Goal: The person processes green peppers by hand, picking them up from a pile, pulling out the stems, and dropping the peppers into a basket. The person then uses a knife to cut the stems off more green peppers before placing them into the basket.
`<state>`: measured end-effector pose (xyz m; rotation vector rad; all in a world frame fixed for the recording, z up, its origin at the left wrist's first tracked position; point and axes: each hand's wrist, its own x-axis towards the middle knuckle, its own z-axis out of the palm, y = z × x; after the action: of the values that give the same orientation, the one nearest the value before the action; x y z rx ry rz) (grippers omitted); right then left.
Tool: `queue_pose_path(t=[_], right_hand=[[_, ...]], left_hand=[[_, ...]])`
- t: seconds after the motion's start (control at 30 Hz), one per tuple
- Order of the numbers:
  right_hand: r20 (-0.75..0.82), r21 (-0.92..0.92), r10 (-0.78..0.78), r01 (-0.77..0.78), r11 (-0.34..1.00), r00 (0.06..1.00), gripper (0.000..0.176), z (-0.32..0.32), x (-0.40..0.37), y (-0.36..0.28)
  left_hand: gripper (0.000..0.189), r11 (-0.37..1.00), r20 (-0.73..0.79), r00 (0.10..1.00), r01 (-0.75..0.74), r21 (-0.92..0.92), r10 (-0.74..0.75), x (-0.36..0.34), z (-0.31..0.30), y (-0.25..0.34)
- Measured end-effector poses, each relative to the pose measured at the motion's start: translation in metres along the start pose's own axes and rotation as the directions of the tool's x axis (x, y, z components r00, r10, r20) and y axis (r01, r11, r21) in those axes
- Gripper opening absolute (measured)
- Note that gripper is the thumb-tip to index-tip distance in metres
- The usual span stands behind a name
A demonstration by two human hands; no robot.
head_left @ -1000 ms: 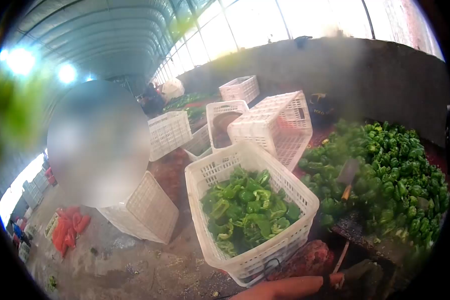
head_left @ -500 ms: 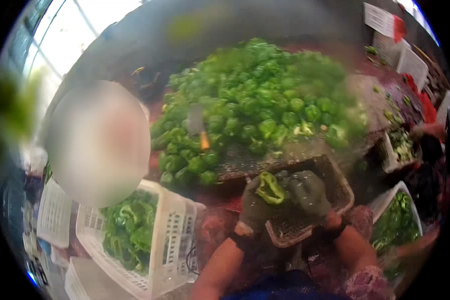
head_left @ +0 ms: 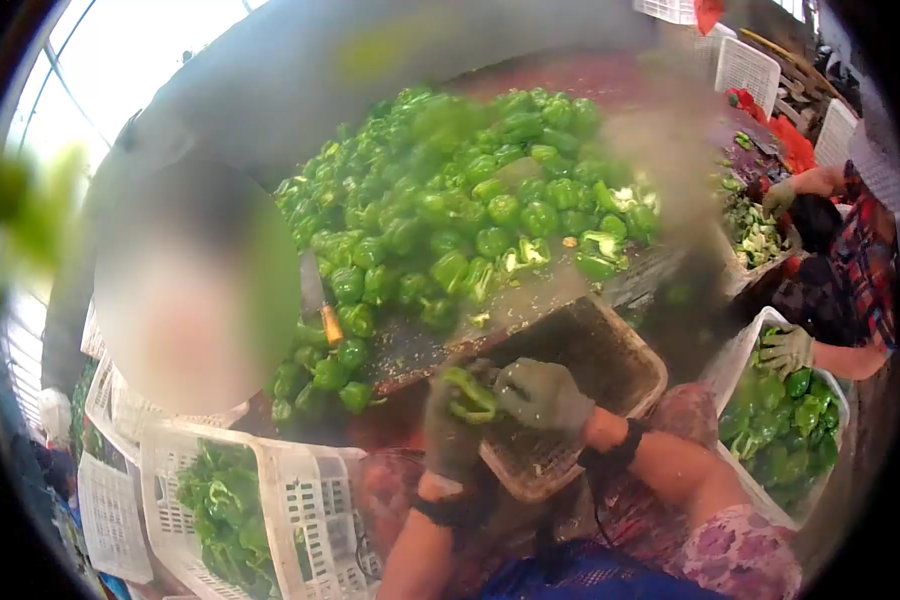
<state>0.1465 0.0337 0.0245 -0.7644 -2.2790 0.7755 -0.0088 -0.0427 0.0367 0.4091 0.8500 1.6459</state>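
Observation:
My left hand (head_left: 452,438), in a dirty grey-green glove, holds a cut green bell pepper (head_left: 470,397) with its hollow inside showing. Close against the pepper's right side is my right hand (head_left: 545,397), gloved alike, its fingers curled together; what they pinch is hidden. Both hands are above the near left part of a brown, dirty rectangular tray (head_left: 630,350). Beyond them rises a big heap of green peppers (head_left: 430,220), with a few cut ones at its near edge. A knife with an orange handle (head_left: 331,325) lies on the heap's left side.
A white crate (head_left: 315,500) with cut peppers stands at left, and another white crate (head_left: 735,480) with peppers at right. Another person's gloved hand (head_left: 788,350) reaches into the right crate. Farther off, a gloved hand (head_left: 778,197) is at a container of pepper scraps (head_left: 755,230).
The camera view has swung, so the heap and tray appear farther left. My right hand has come from over the tray to the pepper. The other person's hand now shows in the right crate.

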Motion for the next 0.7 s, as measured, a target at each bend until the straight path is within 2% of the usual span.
queue_pose_path(t=[0.07,0.13,0.17,0.2,0.23,0.3,0.33,0.4,0.43,0.47,0.5,0.53,0.57,0.6,0.67,0.7], right_hand=[[-0.085,0.094,0.106,-0.098,0.991,0.991,0.019,0.005,0.0,0.014],[-0.124,0.198,0.194,-0.167,0.966,0.973,0.021,0.005,0.001,0.021],[-0.166,0.17,0.176,-0.148,0.974,0.97,0.022,0.009,0.002,0.027],[-0.205,0.14,0.154,-0.127,0.982,0.967,0.022,0.017,0.002,0.039],[-0.239,0.108,0.128,-0.104,0.989,0.962,0.023,0.022,0.004,0.045],[-0.256,0.138,0.196,-0.164,0.977,0.947,0.026,0.02,0.016,0.047],[-0.265,0.153,0.227,-0.191,0.97,0.937,0.027,0.018,0.024,0.048],[-0.254,-0.014,0.22,-0.231,0.973,0.942,0.031,0.019,0.037,0.069],[-0.245,-0.1,0.22,-0.25,0.963,0.944,0.033,0.02,0.043,0.085],[-0.248,-0.217,0.118,-0.174,0.96,0.961,0.035,0.021,0.052,0.101],[-0.233,-0.233,0.248,-0.301,0.925,0.94,0.036,0.013,0.067,0.103],[-0.219,-0.249,0.372,-0.42,0.873,0.902,0.037,0.005,0.086,0.104],[-0.267,-0.465,0.178,-0.288,0.837,0.947,0.037,0.009,0.092,0.118],[-0.304,-0.67,-0.023,-0.196,0.716,0.953,0.038,0.013,0.097,0.134],[-0.204,-0.637,0.091,-0.203,0.744,0.975,0.034,0.007,0.105,0.15],[-0.15,-0.621,0.146,-0.208,0.756,0.978,0.032,0.004,0.111,0.159]], left_hand=[[0.047,0.973,0.003,0.977,-0.213,-0.089,0.214,-0.004,-0.001,0.034],[0.049,0.852,0.15,0.907,-0.297,-0.43,0.392,-0.027,-0.007,0.076],[0.051,0.752,0.19,0.853,-0.298,-0.589,0.486,-0.041,-0.019,0.102],[0.053,0.626,0.204,0.788,-0.273,-0.73,0.581,-0.054,-0.031,0.129],[0.052,0.565,0.261,0.736,-0.195,-0.802,0.624,-0.059,-0.029,0.145],[0.053,0.462,0.369,0.617,0.01,-0.887,0.695,-0.072,-0.026,0.177],[0.054,0.429,0.477,0.59,0.231,-0.873,0.652,-0.064,-0.03,0.17],[0.052,0.491,0.414,0.751,0.138,-0.86,0.514,-0.049,-0.02,0.154],[0.051,0.611,0.166,0.885,-0.154,-0.777,0.434,-0.042,-0.007,0.138],[0.05,0.722,-0.125,0.914,-0.384,-0.575,0.386,-0.038,0.009,0.12],[0.054,0.889,-0.152,0.932,-0.361,-0.283,0.33,-0.031,0.014,0.097],[0.061,0.927,-0.055,0.985,-0.175,-0.331,0.167,-0.028,0.023,0.086],[0.063,0.946,-0.018,0.998,-0.069,-0.317,0.067,-0.022,0.027,0.073],[0.067,0.954,0.017,0.999,0.035,-0.298,-0.031,-0.013,0.027,0.061],[0.07,0.944,0.079,0.981,0.192,-0.267,-0.177,-0.001,0.016,0.045],[0.07,0.955,0.059,0.98,0.198,-0.223,-0.189,0.007,0.009,0.036]])
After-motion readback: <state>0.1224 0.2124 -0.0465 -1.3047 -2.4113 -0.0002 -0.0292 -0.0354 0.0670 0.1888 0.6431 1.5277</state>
